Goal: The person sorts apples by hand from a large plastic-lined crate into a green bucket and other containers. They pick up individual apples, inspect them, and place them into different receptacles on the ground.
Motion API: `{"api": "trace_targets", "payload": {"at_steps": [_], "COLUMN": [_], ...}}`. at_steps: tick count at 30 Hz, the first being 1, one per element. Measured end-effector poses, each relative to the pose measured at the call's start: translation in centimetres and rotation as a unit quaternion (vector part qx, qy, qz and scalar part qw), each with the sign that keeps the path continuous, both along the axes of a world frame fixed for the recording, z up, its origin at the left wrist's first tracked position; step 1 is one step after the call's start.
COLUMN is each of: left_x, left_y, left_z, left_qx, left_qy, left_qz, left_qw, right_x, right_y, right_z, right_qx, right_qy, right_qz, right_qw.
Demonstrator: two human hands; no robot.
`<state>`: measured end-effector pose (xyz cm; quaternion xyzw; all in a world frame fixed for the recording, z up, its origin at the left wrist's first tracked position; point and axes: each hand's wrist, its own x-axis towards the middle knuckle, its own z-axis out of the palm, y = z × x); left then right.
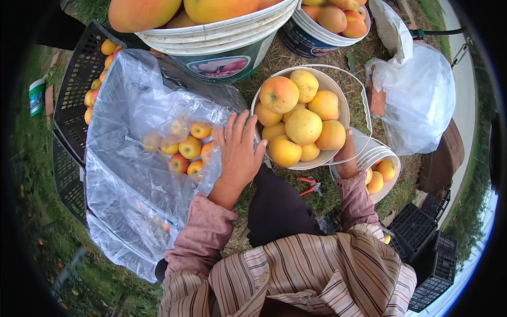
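Note:
A white plastic bucket [347, 99] full of yellow-orange apples [304, 126] stands tilted before me, its wire handle hanging to the right. My left hand [240, 148] lies spread, fingers apart, at the bucket's left rim, over the edge of a clear plastic liner bag [119, 130]. Several red-yellow apples [189, 147] lie inside that bag. My right hand [347, 156] is at the bucket's lower right side; its fingers are mostly hidden behind the bucket, so its grip cannot be told. Just below the bucket, red-handled pruning shears [310, 186] lie on the grass.
Large apple buckets [222, 43] [328, 37] stand at the top, another bucket [390, 190] at right. Black plastic crates [73, 83] are at left, more crates [414, 230] at lower right. A brick [377, 97] and a white plastic bag [422, 99] lie at right.

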<state>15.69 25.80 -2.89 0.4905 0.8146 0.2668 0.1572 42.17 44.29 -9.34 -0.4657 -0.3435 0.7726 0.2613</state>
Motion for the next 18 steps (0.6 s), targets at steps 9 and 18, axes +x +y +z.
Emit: {"api": "trace_targets", "payload": {"at_steps": [9, 18], "left_x": [-0.3, -2.5], "left_y": [-1.2, -4.6], "left_z": [-0.9, -1.3], "left_qx": [0.150, 0.225], "left_qy": [-0.068, -0.121], "left_qz": [0.007, 0.129], "left_qw": [0.986, 0.958], "right_x": [2.0, 7.3], "right_y": [-2.8, 0.6], "right_z": [1.3, 5.8], "right_qx": [-0.009, 0.135], "right_qy": [-0.012, -0.175], "right_qz": [-0.053, -0.131], "right_qw": [0.999, 0.966]}}
